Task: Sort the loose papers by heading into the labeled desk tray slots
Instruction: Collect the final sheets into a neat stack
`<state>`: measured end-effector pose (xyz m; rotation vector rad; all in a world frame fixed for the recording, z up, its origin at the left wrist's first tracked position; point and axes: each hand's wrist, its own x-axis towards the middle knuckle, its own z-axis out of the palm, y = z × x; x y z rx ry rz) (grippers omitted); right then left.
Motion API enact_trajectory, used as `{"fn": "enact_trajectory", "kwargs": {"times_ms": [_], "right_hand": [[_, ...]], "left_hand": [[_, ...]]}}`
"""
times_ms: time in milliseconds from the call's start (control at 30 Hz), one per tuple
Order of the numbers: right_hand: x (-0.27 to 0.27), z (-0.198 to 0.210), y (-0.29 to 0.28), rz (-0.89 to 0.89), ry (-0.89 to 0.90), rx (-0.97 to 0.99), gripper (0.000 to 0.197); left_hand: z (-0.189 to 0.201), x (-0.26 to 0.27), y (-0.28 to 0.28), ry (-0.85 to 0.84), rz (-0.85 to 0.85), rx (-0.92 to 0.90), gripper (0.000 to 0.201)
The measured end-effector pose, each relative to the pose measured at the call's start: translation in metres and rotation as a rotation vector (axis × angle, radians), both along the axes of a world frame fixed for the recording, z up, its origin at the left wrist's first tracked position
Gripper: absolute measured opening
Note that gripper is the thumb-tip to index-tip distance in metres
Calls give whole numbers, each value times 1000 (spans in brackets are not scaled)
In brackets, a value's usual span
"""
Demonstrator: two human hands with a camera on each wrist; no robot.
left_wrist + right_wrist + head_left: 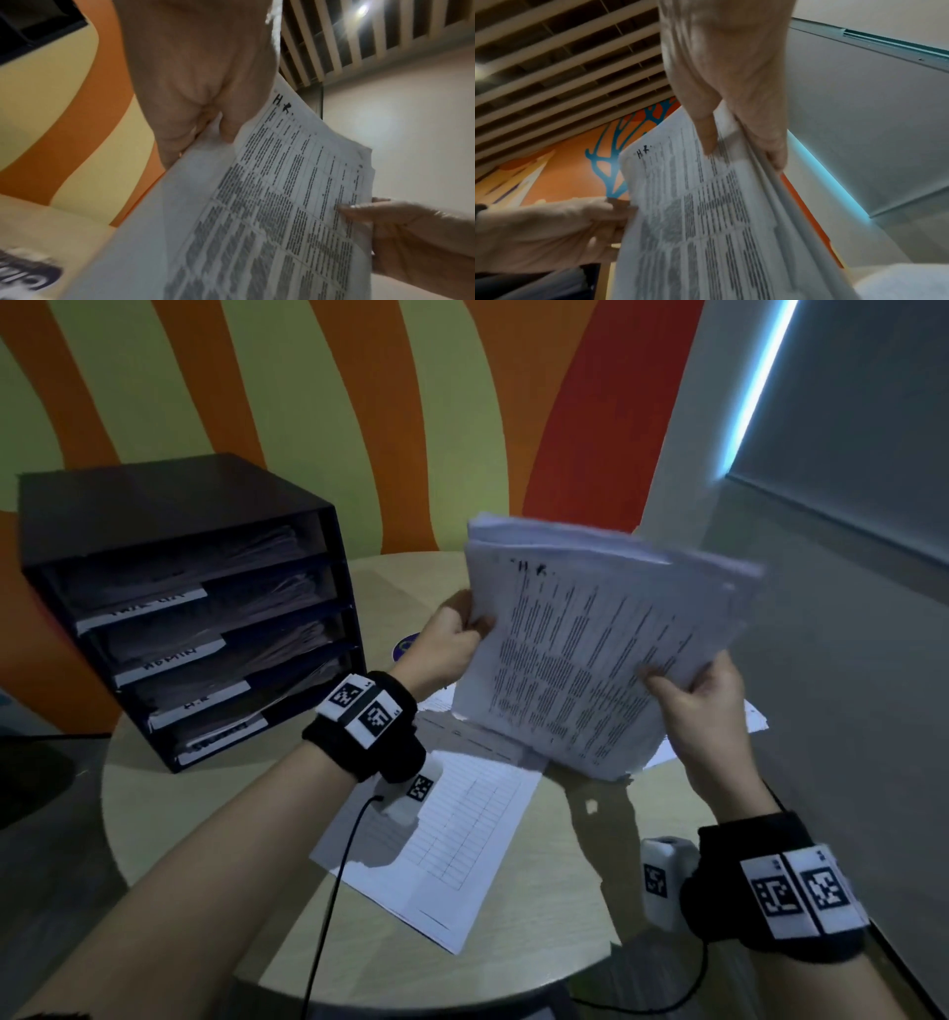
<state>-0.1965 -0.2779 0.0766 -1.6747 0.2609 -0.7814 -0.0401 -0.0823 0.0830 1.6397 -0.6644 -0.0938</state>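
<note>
While raised over round table [169, 814], floppy printed paper stack [590, 654] pinched by left hand [447, 649], right hand [703, 706] grip

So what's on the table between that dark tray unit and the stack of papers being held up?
In the head view, the left hand gripping the stack fills most of the gap from the desk tray; behind it a round blue sticker peeks out on the table.

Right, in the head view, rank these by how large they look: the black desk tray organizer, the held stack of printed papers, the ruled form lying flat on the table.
1. Black desk tray organizer and held stack of printed papers: alike, and the stack is nearer the camera, so unranked.
2. Ruled white form on the table: smallest, partly covered.
</note>
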Motion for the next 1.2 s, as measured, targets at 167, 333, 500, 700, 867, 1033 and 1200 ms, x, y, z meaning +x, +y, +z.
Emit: {"fn": "enact_trajectory", "kwargs": {"times_ms": [167, 333, 500, 700, 867, 1033, 1200], "right_hand": [[4, -17, -5, -66, 130, 43, 14], [-1, -14, -23, -241, 37, 107, 14], [-10, -11, -47, -366, 42, 209, 11], [-10, -15, -57, -398, 66, 243, 13], [-7, -19, -52, -353, 104, 215, 16], [-2, -25, -49, -288, 198, 234, 14], [1, -35, -47, -238, 294, 238, 11]], "left_hand": [[-36, 20, 26, 60, 220, 435, 24], [-68, 33, 57, 228, 310, 995, 105], [-78, 24, 55, 194, 308, 1262, 96], [-81, 30, 57, 456, 260, 1025, 65], [-80, 23, 62, 298, 352, 1272, 87], [-82, 26, 70, 292, 287, 1141, 51], [-85, 23, 82, 293, 329, 825, 16]]}}
